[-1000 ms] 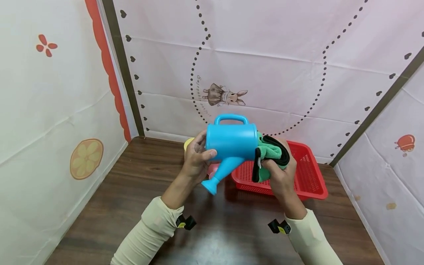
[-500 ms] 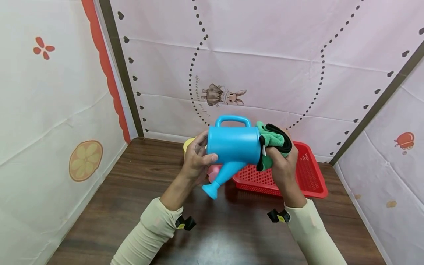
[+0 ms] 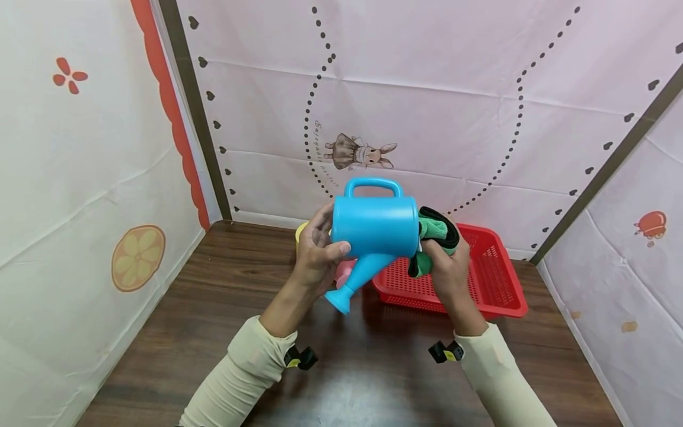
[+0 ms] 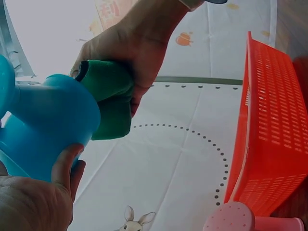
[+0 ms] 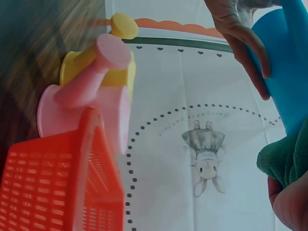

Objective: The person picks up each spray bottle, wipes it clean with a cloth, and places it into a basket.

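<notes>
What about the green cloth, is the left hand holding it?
No, the right hand grips the green cloth; the left hand holds the blue can.

A dark brown, wood-grained table (image 3: pixel 213 296) is stretching across the space, its top reflecting a pale patch of light on the near side. Toward its back, a red perforated basket (image 3: pixel 408 295) is resting, with a pink watering can (image 5: pixel 103 108) standing just to its left and a yellow watering can (image 5: pixel 118 77) standing past the pink one.

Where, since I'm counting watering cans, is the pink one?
In the right wrist view, the pink watering can is on the left side, between the yellow watering can and the red basket.
</notes>
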Demonstrator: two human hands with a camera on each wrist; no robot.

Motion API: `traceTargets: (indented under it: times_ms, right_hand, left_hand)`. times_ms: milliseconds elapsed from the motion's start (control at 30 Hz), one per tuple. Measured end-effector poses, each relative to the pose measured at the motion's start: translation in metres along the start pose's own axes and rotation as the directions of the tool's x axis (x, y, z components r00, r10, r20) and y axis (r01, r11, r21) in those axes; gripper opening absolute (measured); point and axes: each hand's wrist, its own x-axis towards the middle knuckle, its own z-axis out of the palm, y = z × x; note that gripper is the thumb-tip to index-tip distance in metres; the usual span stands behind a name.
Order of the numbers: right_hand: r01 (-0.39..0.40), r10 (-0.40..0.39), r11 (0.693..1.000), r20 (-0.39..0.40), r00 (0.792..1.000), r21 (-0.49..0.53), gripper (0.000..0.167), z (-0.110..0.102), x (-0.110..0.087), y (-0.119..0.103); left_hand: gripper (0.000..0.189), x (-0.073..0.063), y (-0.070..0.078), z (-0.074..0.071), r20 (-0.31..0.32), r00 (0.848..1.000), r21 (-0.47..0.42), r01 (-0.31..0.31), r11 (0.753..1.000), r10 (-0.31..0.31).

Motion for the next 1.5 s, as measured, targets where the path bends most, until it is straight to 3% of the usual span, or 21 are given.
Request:
traceTargets:
  times_ms: [367, 633, 767, 833, 933, 1067, 1167, 1267, 1367, 1500]
  right_hand:
    - [0.036, -0.035, 0.999, 0.036, 0.999, -0.041, 0.048, -0.005, -0.014, 0.003]
    - [0.057, -0.055, 0.998, 0.045, 0.997, -0.035, 0.055, -0.011, -0.014, 0.000]
    - [0.094, -0.093, 0.995, 0.042, 0.995, -0.028, 0.055, -0.015, -0.013, 0.000]
    - [0.131, -0.130, 0.991, 0.044, 0.991, -0.038, 0.053, -0.018, -0.012, -0.003]
    - [0.216, -0.213, 0.974, 0.058, 0.975, -0.061, 0.051, -0.021, -0.008, -0.013]
    - [0.340, -0.328, 0.933, 0.111, 0.938, -0.121, 0.049, -0.024, -0.002, -0.025]
    - [0.419, -0.391, 0.892, 0.176, 0.904, -0.169, 0.051, -0.023, 0.000, -0.031]
    - [0.482, -0.430, 0.851, 0.251, 0.867, -0.210, 0.051, -0.020, 0.000, -0.039]
    - [0.540, -0.451, 0.801, 0.332, 0.829, -0.259, 0.059, -0.016, -0.001, -0.048]
    - [0.629, -0.468, 0.703, 0.448, 0.761, -0.334, 0.067, -0.008, -0.001, -0.059]
  left_hand:
    - [0.104, 0.002, -0.005, 0.000, -0.027, 0.997, -0.006, -0.073, 0.997, 0.073]
    - [0.108, 0.000, -0.003, -0.002, -0.091, 0.990, 0.155, -0.091, 0.984, 0.106]
    - [0.101, -0.001, -0.006, -0.005, -0.079, 0.991, 0.164, -0.098, 0.981, 0.113]
    - [0.104, -0.002, -0.007, -0.008, -0.061, 0.988, 0.217, -0.125, 0.968, 0.141]
    - [0.117, -0.002, -0.006, -0.012, -0.023, 0.979, 0.360, -0.179, 0.916, 0.201]
    - [0.118, -0.003, -0.004, -0.012, 0.039, 0.960, 0.554, -0.252, 0.793, 0.277]
    - [0.114, -0.003, -0.003, -0.010, 0.099, 0.943, 0.627, -0.307, 0.716, 0.317]
    - [0.114, -0.003, -0.003, -0.008, 0.160, 0.928, 0.665, -0.353, 0.658, 0.336]
    - [0.110, -0.003, -0.003, -0.006, 0.217, 0.913, 0.682, -0.394, 0.616, 0.345]
    - [0.111, -0.004, -0.006, -0.004, 0.267, 0.891, 0.698, -0.442, 0.563, 0.368]
